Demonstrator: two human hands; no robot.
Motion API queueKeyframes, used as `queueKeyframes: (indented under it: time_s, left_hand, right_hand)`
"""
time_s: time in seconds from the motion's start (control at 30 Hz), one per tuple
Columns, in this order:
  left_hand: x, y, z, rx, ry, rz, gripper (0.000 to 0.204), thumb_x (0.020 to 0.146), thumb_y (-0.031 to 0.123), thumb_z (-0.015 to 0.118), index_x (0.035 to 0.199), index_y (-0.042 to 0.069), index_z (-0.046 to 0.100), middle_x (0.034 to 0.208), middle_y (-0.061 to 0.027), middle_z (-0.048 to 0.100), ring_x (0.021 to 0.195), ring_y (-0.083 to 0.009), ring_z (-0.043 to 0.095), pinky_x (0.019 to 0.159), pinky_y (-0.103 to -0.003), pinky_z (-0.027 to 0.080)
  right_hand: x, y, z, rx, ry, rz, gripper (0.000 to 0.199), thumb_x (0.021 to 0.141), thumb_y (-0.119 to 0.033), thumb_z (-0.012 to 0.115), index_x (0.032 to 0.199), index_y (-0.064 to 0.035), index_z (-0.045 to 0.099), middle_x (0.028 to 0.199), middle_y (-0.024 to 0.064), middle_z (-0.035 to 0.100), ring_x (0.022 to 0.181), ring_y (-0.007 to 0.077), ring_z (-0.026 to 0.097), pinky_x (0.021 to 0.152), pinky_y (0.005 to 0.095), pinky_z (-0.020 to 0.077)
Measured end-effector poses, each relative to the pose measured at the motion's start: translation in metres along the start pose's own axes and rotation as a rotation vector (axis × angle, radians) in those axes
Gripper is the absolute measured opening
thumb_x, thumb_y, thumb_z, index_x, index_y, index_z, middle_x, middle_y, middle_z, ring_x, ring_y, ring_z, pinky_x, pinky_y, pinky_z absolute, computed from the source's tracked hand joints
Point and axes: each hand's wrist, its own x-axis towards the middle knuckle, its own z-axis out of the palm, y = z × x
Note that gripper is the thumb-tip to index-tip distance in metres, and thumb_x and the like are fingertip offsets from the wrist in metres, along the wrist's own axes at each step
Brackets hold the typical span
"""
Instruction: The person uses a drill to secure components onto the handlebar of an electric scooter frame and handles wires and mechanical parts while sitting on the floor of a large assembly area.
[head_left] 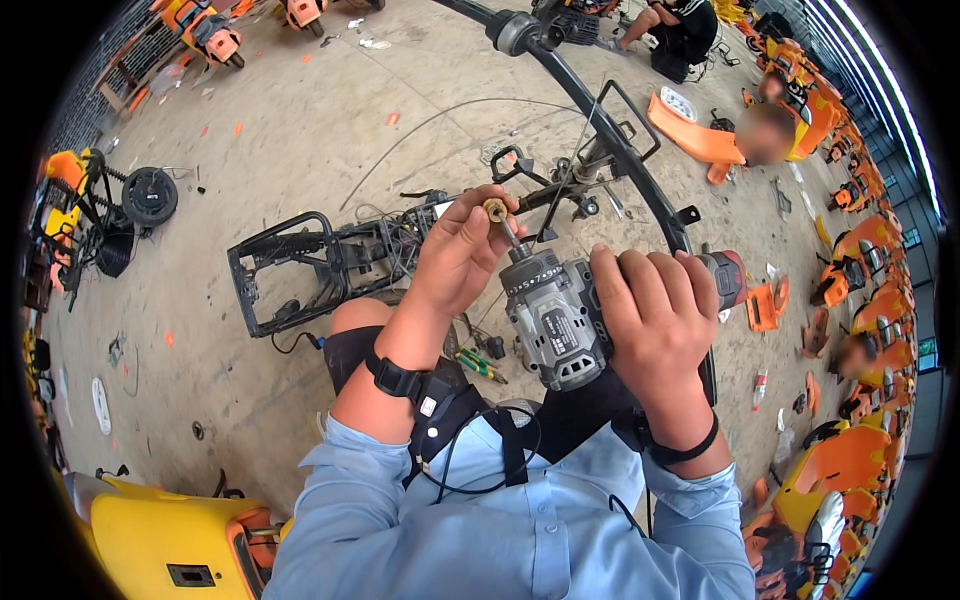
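Single head view, fisheye, looking steeply down, close over hands (pixel 560 290)

Drill (pixel 560 315) grip hidden under right hand (pixel 655 320)

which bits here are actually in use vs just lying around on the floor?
In use:
- grey power drill, held by right hand
- drill bit with brass-coloured socket, pinched by left hand
- black frame right beyond the hands

Lying about:
- small black wheel
- orange panel
- yellow body shell
- green-handled pliers
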Motion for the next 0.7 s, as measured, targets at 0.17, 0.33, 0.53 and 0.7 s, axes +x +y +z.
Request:
queueKeyframes:
  time_s: [0.17, 0.33, 0.53, 0.7]
  left_hand:
    - [-0.004, 0.003, 0.003, -0.067, -0.077, 0.019, 0.036, 0.102, 0.028, 0.059, 0.131, 0.007, 0.058, 0.121, -0.0075, 0.061, 0.102, -0.0166, 0.060, 0.100, -0.039, 0.049]
    - [-0.008, 0.010, 0.004, 0.040, -0.123, 0.052, 0.035, 0.099, 0.027, 0.064, 0.128, 0.007, 0.064, 0.118, -0.0088, 0.063, 0.102, -0.0171, 0.061, 0.100, -0.040, 0.048]
    - [-0.019, 0.017, -0.005, 0.108, -0.135, 0.115, 0.035, 0.095, 0.023, 0.070, 0.126, 0.007, 0.067, 0.118, -0.0134, 0.067, 0.101, -0.0213, 0.064, 0.100, -0.043, 0.050]
    - [-0.023, 0.016, -0.005, 0.087, -0.138, 0.148, 0.035, 0.092, 0.021, 0.073, 0.124, 0.007, 0.067, 0.118, -0.0132, 0.067, 0.102, -0.0220, 0.065, 0.101, -0.043, 0.050]
  right_hand:
    - [0.005, -0.002, 0.000, 0.009, -0.005, -0.005, 0.026, 0.080, -0.017, 0.061, 0.105, -0.0128, 0.068, 0.091, 0.0001, 0.062, 0.085, 0.0158, 0.061, 0.093, 0.0367, 0.0455]
    - [0.006, -0.004, -0.005, 0.054, -0.026, -0.029, 0.027, 0.079, -0.017, 0.061, 0.105, -0.0121, 0.068, 0.089, 0.0006, 0.061, 0.083, 0.0164, 0.060, 0.093, 0.0372, 0.0451]
    - [0.005, -0.009, -0.008, 0.091, -0.022, 0.001, 0.029, 0.077, -0.018, 0.062, 0.105, -0.0138, 0.068, 0.089, 0.0009, 0.061, 0.085, 0.0171, 0.061, 0.100, 0.0447, 0.0399]
    - [0.001, -0.011, -0.015, 0.110, -0.046, 0.011, 0.037, 0.074, -0.023, 0.063, 0.109, -0.0140, 0.069, 0.091, 0.0003, 0.061, 0.089, 0.0176, 0.061, 0.102, 0.0497, 0.0377]
